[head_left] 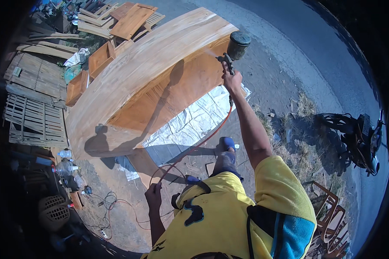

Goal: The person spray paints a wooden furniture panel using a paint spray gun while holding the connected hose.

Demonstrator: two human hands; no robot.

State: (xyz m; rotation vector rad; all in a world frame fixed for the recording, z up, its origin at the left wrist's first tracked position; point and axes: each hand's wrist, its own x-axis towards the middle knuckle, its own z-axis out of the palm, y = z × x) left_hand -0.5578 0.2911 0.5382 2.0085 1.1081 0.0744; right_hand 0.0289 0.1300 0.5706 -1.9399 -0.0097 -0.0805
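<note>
My right hand [232, 81] is wrapped round the handle of a spray gun [227, 61], at the far right end of a large piece of wooden furniture [160, 56]. A dark round paint cup [239, 46] is joined to the gun. Pale mist leaves its nozzle toward the furniture's orange-brown side panel [186, 88]; the broad top is paler wood. From the gun an orange air hose [203, 141] curves down to my left hand [153, 195], low and near my body, whose fingers are closed round it.
A silvery sheet [190, 123] lies beside the furniture. Wooden drawers [101, 58] and slats are heaped behind it. Plastic bottles [66, 167] and tangled cords [108, 200] lie at the left. A motorcycle [363, 140] stands at the right by the road, with wooden frames [333, 216] nearer.
</note>
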